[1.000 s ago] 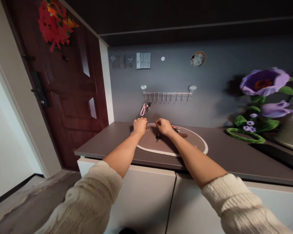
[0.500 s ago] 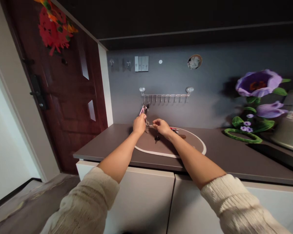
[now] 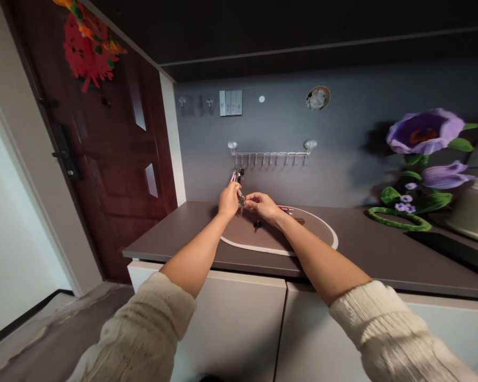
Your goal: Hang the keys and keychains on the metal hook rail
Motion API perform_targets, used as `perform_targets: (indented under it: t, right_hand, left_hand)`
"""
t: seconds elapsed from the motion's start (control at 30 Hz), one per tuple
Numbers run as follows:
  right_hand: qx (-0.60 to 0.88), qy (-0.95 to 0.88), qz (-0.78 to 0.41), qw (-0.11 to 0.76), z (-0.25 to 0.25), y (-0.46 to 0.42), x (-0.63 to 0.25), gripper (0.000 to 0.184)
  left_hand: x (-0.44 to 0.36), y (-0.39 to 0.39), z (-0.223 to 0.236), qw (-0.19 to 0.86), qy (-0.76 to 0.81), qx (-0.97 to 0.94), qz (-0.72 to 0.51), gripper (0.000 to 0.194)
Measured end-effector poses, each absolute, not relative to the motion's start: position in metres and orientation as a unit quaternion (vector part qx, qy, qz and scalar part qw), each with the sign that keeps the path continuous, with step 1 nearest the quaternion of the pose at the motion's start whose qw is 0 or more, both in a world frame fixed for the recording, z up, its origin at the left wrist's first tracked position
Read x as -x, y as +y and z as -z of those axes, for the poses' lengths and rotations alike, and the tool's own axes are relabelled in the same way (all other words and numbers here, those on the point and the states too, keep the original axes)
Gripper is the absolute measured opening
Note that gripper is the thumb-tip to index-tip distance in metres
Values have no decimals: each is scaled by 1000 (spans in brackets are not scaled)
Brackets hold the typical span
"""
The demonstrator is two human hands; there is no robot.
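Note:
My left hand [image 3: 228, 199] is raised above an oval brown mat [image 3: 302, 241] on the counter, fingers pinched on a small bunch of metal keys [image 3: 241, 200]. My right hand [image 3: 261, 205] is closed beside it, touching the same bunch from the right. A dark key [image 3: 257, 224] lies on the mat just below my right hand. More small items with a red part [image 3: 286, 210] lie on the mat behind my right wrist. On the wall above, a chrome hook rail [image 3: 270, 154] carries a pink-strapped key bunch [image 3: 236, 174] on its left hook.
The dark counter [image 3: 175, 233] sits on white cabinets [image 3: 239, 318]. A dark red door [image 3: 99, 154] with a black lock stands at the left. Purple fabric flowers [image 3: 424, 159] fill the right end of the counter. Light switches [image 3: 230, 102] are on the grey wall.
Both hands have lifted from the mat and come closer together, the left hand bringing the keys up toward the hook rail.

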State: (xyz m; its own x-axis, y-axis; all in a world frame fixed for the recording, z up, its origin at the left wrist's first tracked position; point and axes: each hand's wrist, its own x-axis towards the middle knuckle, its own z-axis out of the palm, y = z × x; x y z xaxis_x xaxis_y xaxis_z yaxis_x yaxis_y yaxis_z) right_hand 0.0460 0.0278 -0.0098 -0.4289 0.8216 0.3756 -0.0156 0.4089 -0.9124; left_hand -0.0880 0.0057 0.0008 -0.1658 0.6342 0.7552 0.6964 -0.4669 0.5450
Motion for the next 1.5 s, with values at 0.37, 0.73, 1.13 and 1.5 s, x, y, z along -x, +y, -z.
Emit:
perform_targets:
  t: [0.37,0.73,1.13,1.5]
  right_hand:
    - [286,-723,-397,488,7,27,-48,18]
    - [288,-694,-343,564,-3,27,-53,21]
    - [299,-673,-347,581,0,41,-56,27]
    - [319,-686,-322,568,1,35,-58,23]
  left_hand:
    - [91,8,-1,9,-542,592,596,24]
    - [90,12,6,-22,-617,617,488,27]
    - [80,3,9,0,-549,750,369,25]
    - [79,-4,14,46,-603,732,315,21]
